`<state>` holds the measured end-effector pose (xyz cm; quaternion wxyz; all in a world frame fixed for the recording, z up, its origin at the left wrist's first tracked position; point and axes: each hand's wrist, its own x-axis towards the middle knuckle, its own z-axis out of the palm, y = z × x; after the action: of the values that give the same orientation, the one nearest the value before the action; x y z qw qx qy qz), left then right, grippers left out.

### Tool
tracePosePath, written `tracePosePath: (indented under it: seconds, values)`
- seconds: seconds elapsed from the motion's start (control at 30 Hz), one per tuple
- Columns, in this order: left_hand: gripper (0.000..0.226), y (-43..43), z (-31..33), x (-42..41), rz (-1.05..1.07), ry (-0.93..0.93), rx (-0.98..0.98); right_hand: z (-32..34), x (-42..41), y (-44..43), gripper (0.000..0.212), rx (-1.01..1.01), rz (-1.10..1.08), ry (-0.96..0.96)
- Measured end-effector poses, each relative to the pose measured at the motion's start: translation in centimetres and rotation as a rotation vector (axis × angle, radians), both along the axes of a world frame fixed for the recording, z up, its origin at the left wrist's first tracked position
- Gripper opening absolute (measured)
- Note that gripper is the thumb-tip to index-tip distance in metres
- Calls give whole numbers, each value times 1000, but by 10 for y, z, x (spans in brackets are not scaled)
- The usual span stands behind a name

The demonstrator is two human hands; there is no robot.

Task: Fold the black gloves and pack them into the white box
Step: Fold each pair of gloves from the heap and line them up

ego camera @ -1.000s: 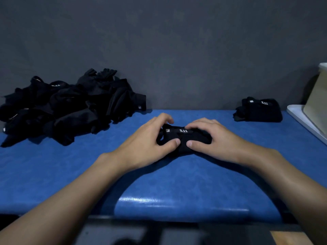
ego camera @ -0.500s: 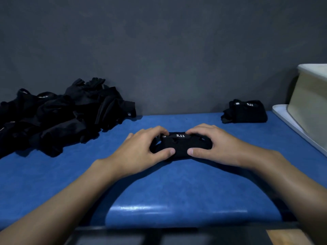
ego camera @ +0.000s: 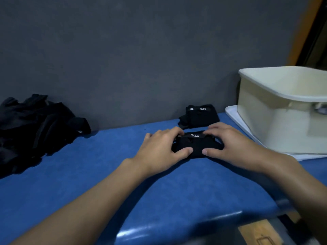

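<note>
Left hand (ego camera: 160, 151) and right hand (ego camera: 230, 147) each clasp one end of the folded glove bundle (ego camera: 194, 145), fingers curled over its far edge, thumbs on the near edge; it lies on the blue table (ego camera: 177, 200) between them. The white box (ego camera: 261, 117) stands just right of the right hand. Judged light, soft and springy: grip across the fold, pinching all layers, lest it open.
</note>
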<state>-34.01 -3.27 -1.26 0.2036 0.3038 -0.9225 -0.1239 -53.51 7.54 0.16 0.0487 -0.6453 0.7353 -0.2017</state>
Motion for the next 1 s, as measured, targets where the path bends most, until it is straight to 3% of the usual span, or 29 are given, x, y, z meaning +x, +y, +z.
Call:
tracePosePath:
  seconds: [0.27,0.6,1.0]
  values:
    - [47,7,-5,-62,64,42,-19,-2,-26,6,51,-31,-163,-6]
    - [43,11,-5,-63,15,185,121,-7,-32,1,55,8,-268,-50]
    - [57,12,-4,-70,57,148,92,-14,-41,0,65,1,-308,-74]
